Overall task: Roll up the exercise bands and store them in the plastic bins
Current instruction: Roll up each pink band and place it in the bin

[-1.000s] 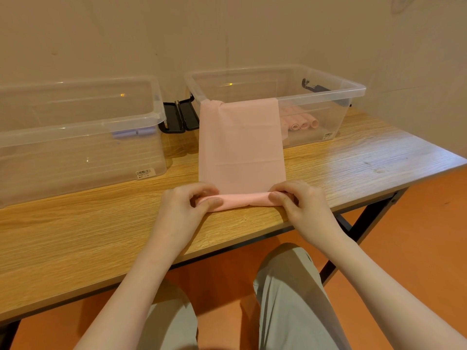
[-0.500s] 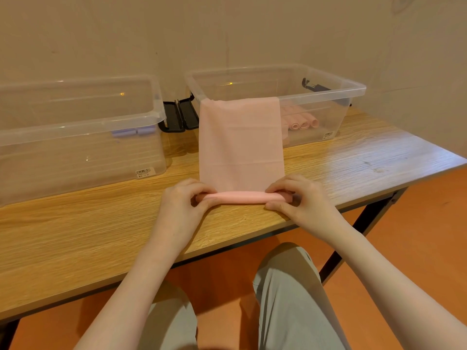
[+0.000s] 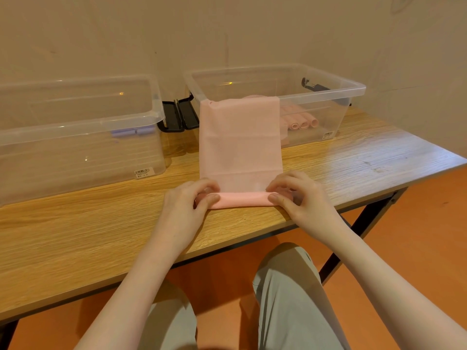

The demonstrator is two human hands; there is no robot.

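Note:
A pale pink exercise band (image 3: 240, 145) hangs over the front rim of the right clear plastic bin (image 3: 353, 87) and runs down onto the wooden table (image 3: 88, 223). Its near end is rolled into a thin tube (image 3: 242, 200) close to the table's front edge. My left hand (image 3: 188, 205) pinches the tube's left end between thumb and curled fingers. My right hand (image 3: 300, 198) pinches the right end the same way. Several rolled pink bands (image 3: 303, 123) lie inside the right bin.
A second clear bin (image 3: 75, 122) stands at the left with purple rolled bands (image 3: 131, 132) inside. Black bin latches (image 3: 179, 117) sit between the two bins. A wall stands close behind. My knees are under the table's front edge.
Both hands have turned the rolled end over and moved it slightly away from me. The flat stretch between the roll and the bin has grown shorter.

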